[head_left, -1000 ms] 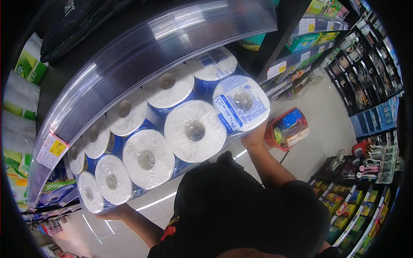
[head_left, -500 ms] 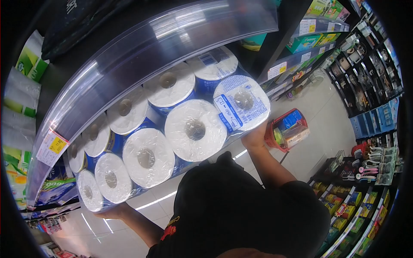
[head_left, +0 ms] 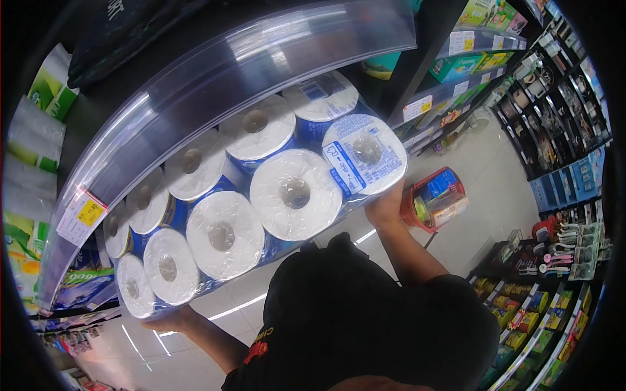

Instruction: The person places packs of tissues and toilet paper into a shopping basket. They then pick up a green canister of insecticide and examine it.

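A long plastic-wrapped pack of toilet paper rolls (head_left: 225, 236) lies tilted across the middle of the view, its white roll ends facing up. Its far row passes under the clear shelf guard. My left hand (head_left: 171, 319) grips the near left end from below, fingers mostly hidden beneath the wrap. At the other end, my right hand (head_left: 389, 203) is closed around the near right corner, its fingers partly out of sight behind the last roll.
A curved clear shelf guard (head_left: 274, 49) with a price tag (head_left: 83, 216) arches over the pack. On the tiled floor to the right stands a red shopping basket (head_left: 409, 212) holding packaged goods. Stocked shelves (head_left: 450, 85) line the right, and a utensil rack (head_left: 567, 251) is farther right.
Both hands keep their hold on the toilet paper pack. The pack has shifted only very slightly, and the view has moved a little.
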`<state>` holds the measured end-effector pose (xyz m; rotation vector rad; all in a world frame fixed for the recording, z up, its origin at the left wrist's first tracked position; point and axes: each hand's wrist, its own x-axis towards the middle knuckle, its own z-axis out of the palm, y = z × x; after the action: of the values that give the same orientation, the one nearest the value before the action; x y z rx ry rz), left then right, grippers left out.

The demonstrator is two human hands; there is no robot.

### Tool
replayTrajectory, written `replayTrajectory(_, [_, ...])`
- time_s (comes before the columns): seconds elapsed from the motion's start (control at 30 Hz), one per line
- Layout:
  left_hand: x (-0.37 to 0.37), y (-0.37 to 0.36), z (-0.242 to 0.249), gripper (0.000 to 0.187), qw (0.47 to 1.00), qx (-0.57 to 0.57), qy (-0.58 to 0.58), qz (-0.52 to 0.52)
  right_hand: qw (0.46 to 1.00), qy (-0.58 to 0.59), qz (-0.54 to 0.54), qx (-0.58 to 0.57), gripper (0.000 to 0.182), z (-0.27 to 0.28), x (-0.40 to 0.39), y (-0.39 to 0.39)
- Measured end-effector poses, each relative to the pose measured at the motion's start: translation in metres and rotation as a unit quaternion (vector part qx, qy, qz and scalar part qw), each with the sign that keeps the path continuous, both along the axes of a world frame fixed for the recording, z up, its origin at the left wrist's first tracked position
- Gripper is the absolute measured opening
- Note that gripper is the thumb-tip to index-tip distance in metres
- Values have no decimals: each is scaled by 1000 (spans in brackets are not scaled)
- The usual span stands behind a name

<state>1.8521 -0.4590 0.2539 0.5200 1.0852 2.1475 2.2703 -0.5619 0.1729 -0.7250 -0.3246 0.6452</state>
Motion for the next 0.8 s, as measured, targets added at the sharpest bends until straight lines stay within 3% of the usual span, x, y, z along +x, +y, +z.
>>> replayTrajectory(0.13, [-5, 0, -2, 63, 1000, -2, -27, -10, 999, 30, -16, -29, 53, 6, -3, 0])
replayTrajectory(0.2, [-4, 3, -2, 62, 999, -12, -30, 31, 999, 12, -16, -25, 53, 6, -3, 1])
replayTrajectory(0.4, [-5, 2, 2, 60, 999, 31, -34, -23, 995, -86, 23, -44, 53, -22, 14, -7])
replayTrajectory(0.47, [-13, 4, -4, 60, 998, 25, -41, -27, 1000, 3, 22, -1, 53, -27, 18, -6])
replayTrajectory(0.53, [-8, 2, -1, 58, 996, 39, -80, -18, 1000, 4, 18, 13, 55, -14, 13, -2])
replayTrajectory(0.57, [-15, 6, -9, 57, 998, 54, -26, -10, 998, 22, 53, 30, 55, -8, 13, -4])
replayTrajectory(0.63, [-9, 4, 0, 55, 998, 43, -41, -9, 983, -149, -7, -109, 56, -2, 9, -4])
replayTrajectory(0.73, [-7, 2, 3, 53, 998, 40, -36, -24, 910, -340, -103, -212, 52, -8, 10, -5])
replayTrajectory(0.8, [-4, 2, 6, 53, 994, 52, -86, -33, 900, -361, -122, -211, 50, -8, 9, -7])
